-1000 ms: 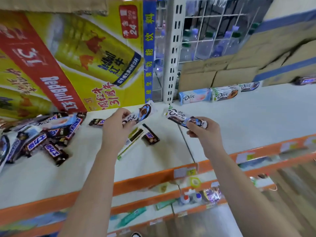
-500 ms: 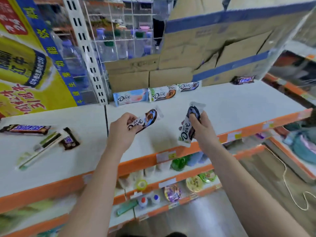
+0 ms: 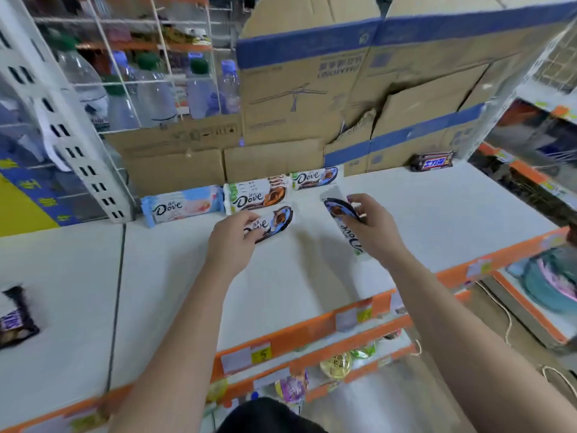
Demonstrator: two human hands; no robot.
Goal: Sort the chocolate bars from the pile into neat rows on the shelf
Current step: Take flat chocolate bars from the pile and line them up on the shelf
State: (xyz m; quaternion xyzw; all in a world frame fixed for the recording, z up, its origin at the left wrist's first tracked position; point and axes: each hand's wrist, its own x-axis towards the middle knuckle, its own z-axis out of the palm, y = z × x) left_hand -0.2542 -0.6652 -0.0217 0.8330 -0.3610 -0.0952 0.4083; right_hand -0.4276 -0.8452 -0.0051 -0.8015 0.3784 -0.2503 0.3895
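Left hand (image 3: 232,242): fingers and thumb curled round one end of a Dove bar, the left bar (image 3: 271,222). The wrapper is pinched at its near-left end; the far end, with the chocolate picture, points up and to the right. This bar lies low over the shelf (image 3: 406,232), just in front of the back row. Whether it touches the surface cannot be told.

Right hand (image 3: 376,232): thumb and fingers pinch a second Dove bar, the right bar (image 3: 342,221), along its right side. It runs nearly front to back, picture end away from the person. It is low over the shelf; contact cannot be told. The two held bars are apart, with bare shelf between them.

Back row, laid end to end against the cardboard boxes (image 3: 312,98): a pink bar (image 3: 182,207) on the left, a green bar (image 3: 257,193) in the middle, and a blue bar (image 3: 315,177) on the right. Neighbours touch or nearly touch.

A dark bar (image 3: 432,160) lies alone at the back right, well apart from the row. Another dark wrapper (image 3: 15,317) lies at the far left edge of the view, nearer the front.

The shelf has an orange front edge (image 3: 299,332) carrying price labels. A white slotted post (image 3: 71,145) stands at the back left, with water bottles (image 3: 156,95) behind it.
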